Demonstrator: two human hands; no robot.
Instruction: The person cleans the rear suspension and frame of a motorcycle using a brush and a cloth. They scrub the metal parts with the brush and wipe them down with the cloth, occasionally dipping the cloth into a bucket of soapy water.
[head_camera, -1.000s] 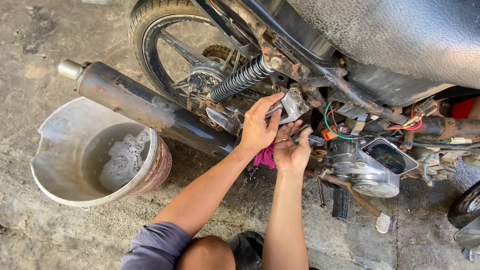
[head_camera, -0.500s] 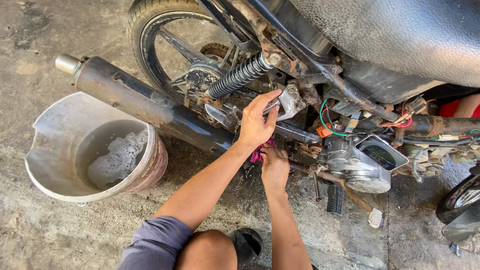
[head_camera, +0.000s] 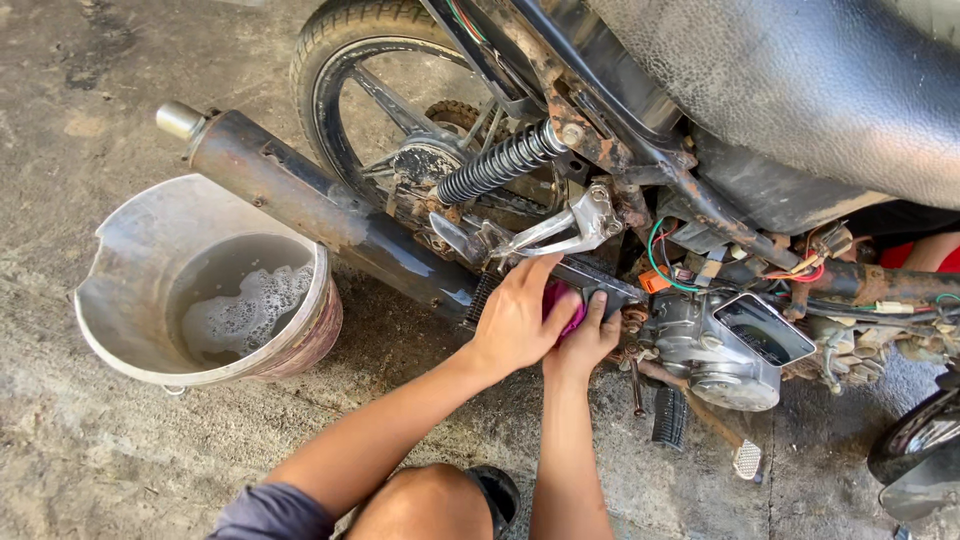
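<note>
Scrubbing the frame (head_camera: 600, 285) with a pink cloth (head_camera: 562, 305), low by the engine (head_camera: 725, 345).
Pressing with left hand (head_camera: 515, 320), fingers bent over the cloth; pinching, seemingly, with right hand (head_camera: 585, 340) underneath. Exhaust (head_camera: 320, 215) looking wet, rust remaining on the frame; soapy bucket (head_camera: 130, 290) standing near.
</note>
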